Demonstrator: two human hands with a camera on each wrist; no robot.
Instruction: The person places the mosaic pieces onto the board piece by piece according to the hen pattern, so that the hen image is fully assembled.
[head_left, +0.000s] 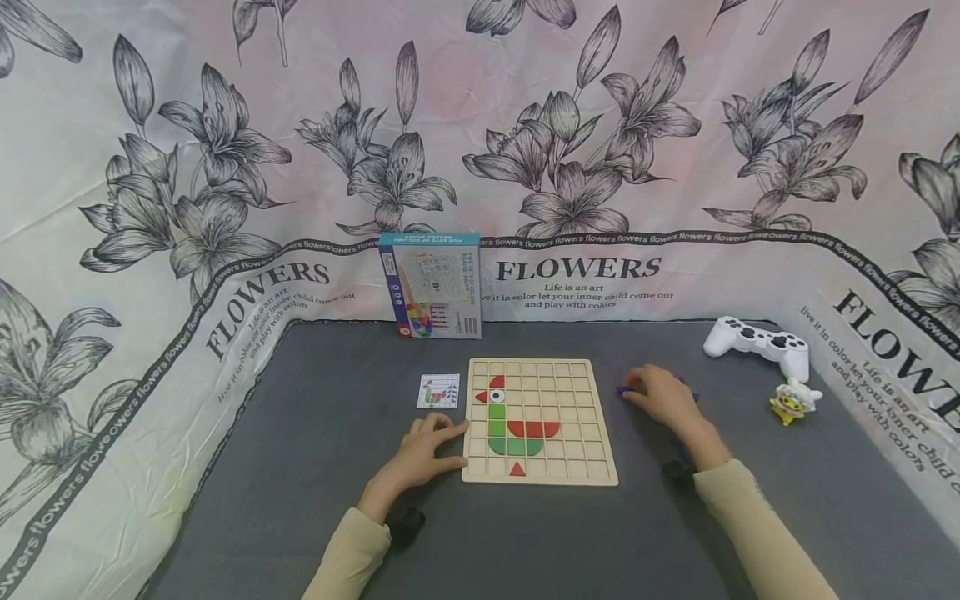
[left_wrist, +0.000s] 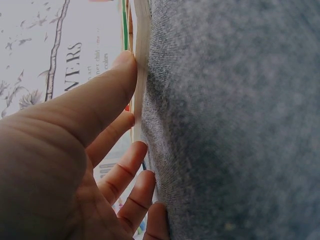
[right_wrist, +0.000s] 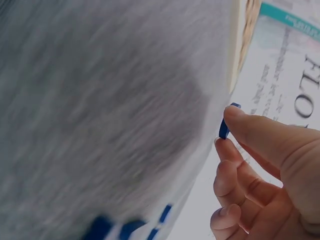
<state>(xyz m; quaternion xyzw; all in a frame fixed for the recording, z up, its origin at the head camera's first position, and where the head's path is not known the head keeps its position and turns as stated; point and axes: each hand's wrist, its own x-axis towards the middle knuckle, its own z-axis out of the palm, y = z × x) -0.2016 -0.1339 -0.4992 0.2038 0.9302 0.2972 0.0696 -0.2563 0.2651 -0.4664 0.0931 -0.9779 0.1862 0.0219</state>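
A beige sleeve (head_left: 348, 546) comes in from the tabletop's near side, left of its middle, and leads to the person's left hand (head_left: 420, 452). That hand is spread, its fingers loosely bent, with the thumb and fingertips touching the left edge of a square pale wooden grid board (head_left: 588, 462). Nearest on the board, a flat red triangle (head_left: 517, 469) sits in the row along its near edge. Above it lies a row of green pieces (head_left: 516, 447) with rounded ends, then a row of red pieces (head_left: 534, 429), also round-ended. Two green squares (head_left: 497, 420) climb beside the left edge to a white tile with a round eye (head_left: 497, 396); a small red triangle (head_left: 481, 397) points left from it, and a red rounded piece (head_left: 497, 382) tops it.

Off the board's right edge, the person's right hand (head_left: 663, 402) pinches a small blue piece (right_wrist: 223, 129) between thumb and fingertip. More blue pieces (right_wrist: 99, 227) lie near this hand.

A yellow-and-white figurine (head_left: 791, 403) stands toward the tabletop's right edge. A printed white card (head_left: 438, 392) lies beside the board's far left corner. A white game controller (head_left: 757, 343) lies by the tabletop's far right corner. At the far edge stands a printed cardboard box (head_left: 435, 287), before a flowered cloth (head_left: 577, 292).
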